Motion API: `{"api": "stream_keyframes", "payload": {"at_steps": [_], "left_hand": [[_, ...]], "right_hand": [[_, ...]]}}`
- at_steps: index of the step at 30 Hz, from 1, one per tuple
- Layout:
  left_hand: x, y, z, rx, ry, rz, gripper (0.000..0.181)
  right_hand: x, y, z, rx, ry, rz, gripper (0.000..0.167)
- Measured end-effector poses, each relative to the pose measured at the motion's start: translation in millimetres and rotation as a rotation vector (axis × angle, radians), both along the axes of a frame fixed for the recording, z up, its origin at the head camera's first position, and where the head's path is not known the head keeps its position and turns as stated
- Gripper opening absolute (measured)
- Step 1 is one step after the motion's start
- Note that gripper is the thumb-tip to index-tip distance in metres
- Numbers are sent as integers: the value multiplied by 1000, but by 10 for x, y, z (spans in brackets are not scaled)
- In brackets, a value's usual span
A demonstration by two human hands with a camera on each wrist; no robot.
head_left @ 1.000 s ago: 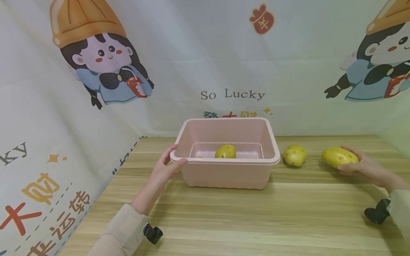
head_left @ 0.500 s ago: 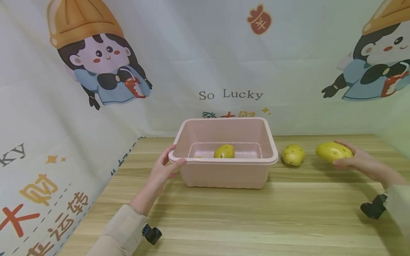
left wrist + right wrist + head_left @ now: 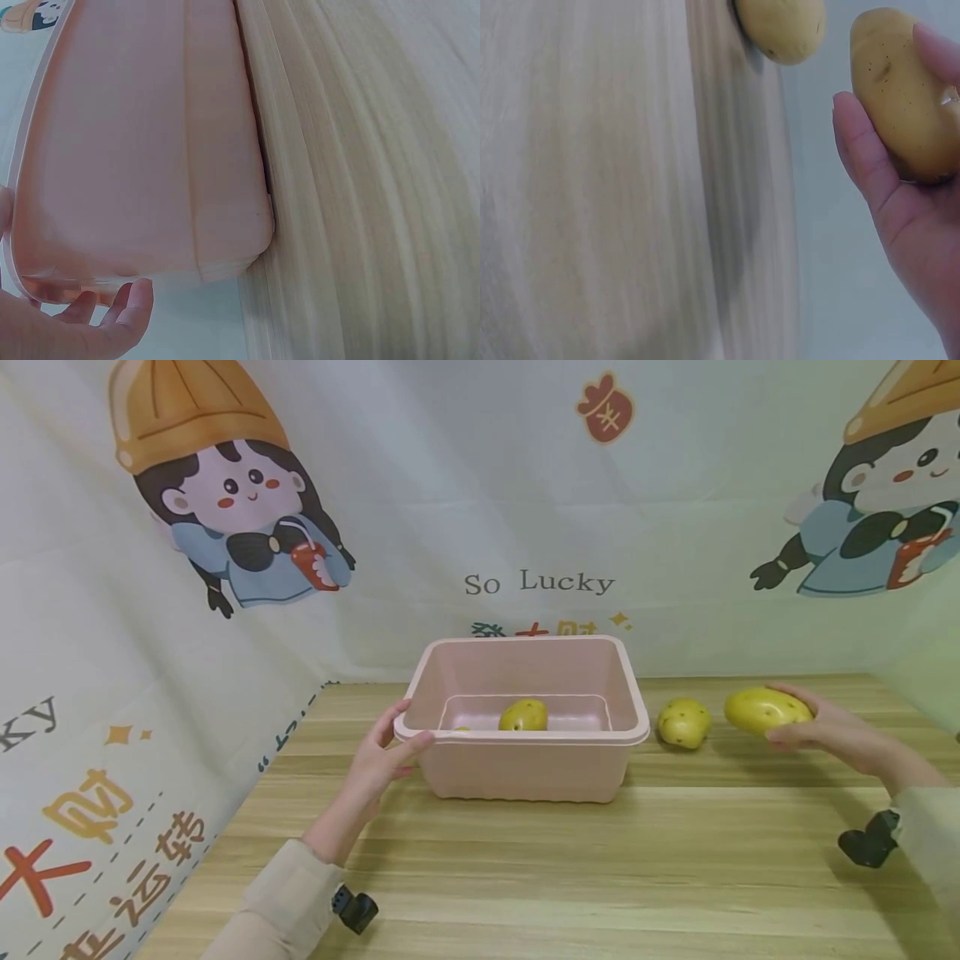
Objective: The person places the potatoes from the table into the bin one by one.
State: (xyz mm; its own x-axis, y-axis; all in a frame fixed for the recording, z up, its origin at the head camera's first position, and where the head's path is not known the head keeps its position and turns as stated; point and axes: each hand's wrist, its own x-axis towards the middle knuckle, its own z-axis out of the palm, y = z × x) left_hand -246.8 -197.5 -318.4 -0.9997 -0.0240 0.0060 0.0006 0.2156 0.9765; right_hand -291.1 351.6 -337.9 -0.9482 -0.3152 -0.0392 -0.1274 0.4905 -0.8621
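Observation:
A pink plastic bin (image 3: 525,768) stands on the table, with a potato (image 3: 524,715) inside and a sliver of another yellow thing showing beside it. My left hand (image 3: 384,760) grips the bin's left front corner; in the left wrist view, the fingers (image 3: 135,311) curl under the rim. My right hand (image 3: 828,731) holds a long potato (image 3: 761,711) between thumb and fingers, raised off the table. The right wrist view shows this potato (image 3: 904,97) in the grasp. Between it and the bin, another potato (image 3: 684,723) lies on the table.
The wooden table (image 3: 570,877) extends in front of the bin. A printed cloth (image 3: 420,510) hangs behind the table and along its left side. Black wrist cameras (image 3: 354,910) are strapped at both sleeves.
My right hand has lifted the long potato and carried it left, closer to the potato on the table. The left hand stays on the bin.

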Motion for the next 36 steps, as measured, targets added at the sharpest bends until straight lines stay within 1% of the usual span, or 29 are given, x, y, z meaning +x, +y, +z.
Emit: {"api": "stream_keyframes", "payload": {"at_steps": [4,11,13,21,28,33,36], "left_hand": [[-5,1,-10,1,1,-1,68],[-15,-2,-14,5,-1,-2,68],[-19,-2,-17,4,-2,0,68],[-22,1,-24,12,-9,0,68],[-14,2,-17,12,-9,0,68],[-17,3,-20,15,-11,0,68],[-14,5,-19,13,-9,-1,68]], "right_hand": [[1,-51,45,-9,6,13,79],[4,-154,137,-18,-13,31,78],[-2,-165,160,-24,-18,42,78],[-66,-168,240,-53,-14,36,75],[-76,-185,338,-70,-25,47,72],[-86,-205,412,-66,-34,53,73],[-99,-217,452,-54,-21,63,71]]}}
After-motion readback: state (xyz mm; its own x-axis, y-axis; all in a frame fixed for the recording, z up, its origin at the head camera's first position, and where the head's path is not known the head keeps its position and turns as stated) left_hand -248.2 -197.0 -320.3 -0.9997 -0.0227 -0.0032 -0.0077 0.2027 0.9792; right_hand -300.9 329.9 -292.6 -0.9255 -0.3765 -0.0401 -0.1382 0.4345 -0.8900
